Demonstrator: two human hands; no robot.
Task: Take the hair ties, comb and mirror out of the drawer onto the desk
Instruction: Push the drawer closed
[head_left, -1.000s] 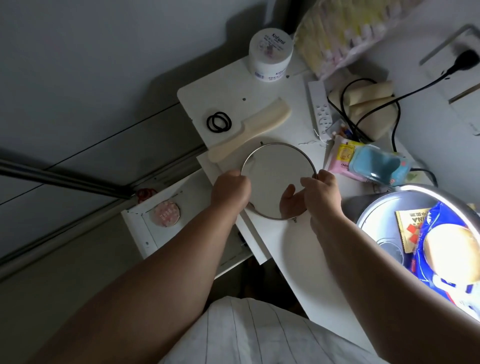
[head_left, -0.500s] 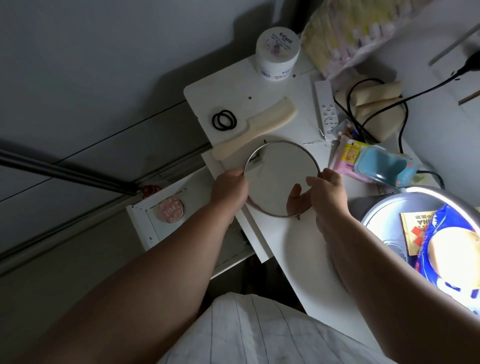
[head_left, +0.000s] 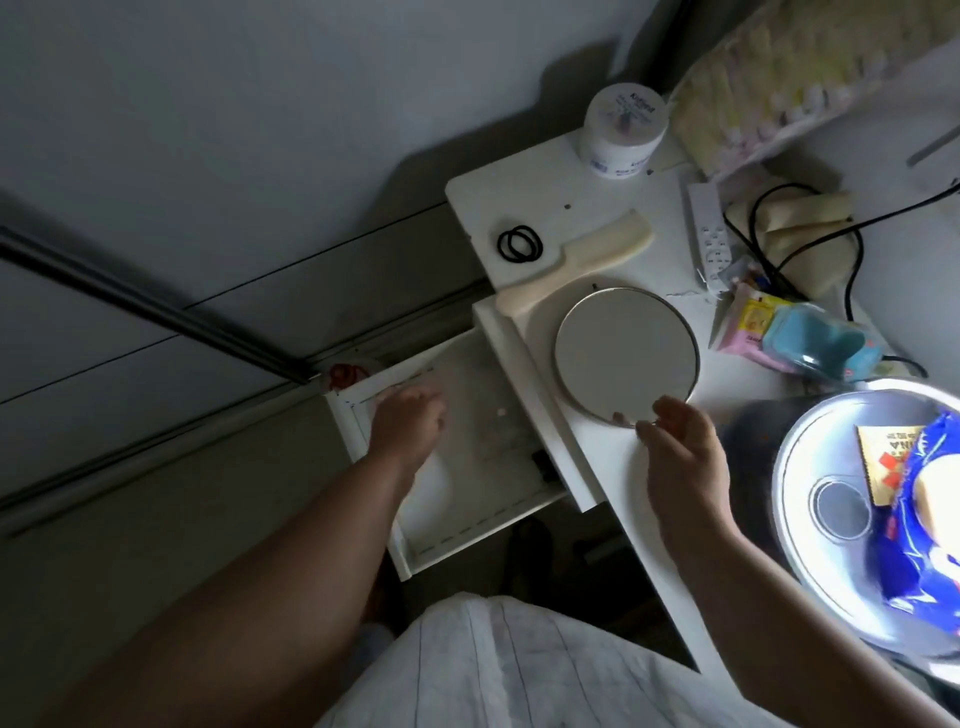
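Observation:
A round metal-rimmed mirror (head_left: 626, 356) lies flat on the white desk (head_left: 644, 488). A cream comb (head_left: 582, 267) lies just behind it, and black hair ties (head_left: 519, 243) sit to the comb's left. My right hand (head_left: 680, 457) hovers at the mirror's near rim, fingers loosely apart, holding nothing. My left hand (head_left: 408, 423) reaches down into the open white drawer (head_left: 467, 525) at its far left corner, fingers apart; what lies under it is hidden.
A white jar (head_left: 623, 132) stands at the desk's back. A power strip (head_left: 709, 234), black cables, a pink-yellow packet (head_left: 748, 327) and a blue case (head_left: 815, 343) crowd the right. A bright steel basin (head_left: 810, 514) with snack bags sits near right. Something red (head_left: 345, 374) lies behind the drawer.
Both hands let go of the mirror, which now lies flat on the desk. My left hand moved left and down into the drawer; my right hand drew back to the mirror's near rim.

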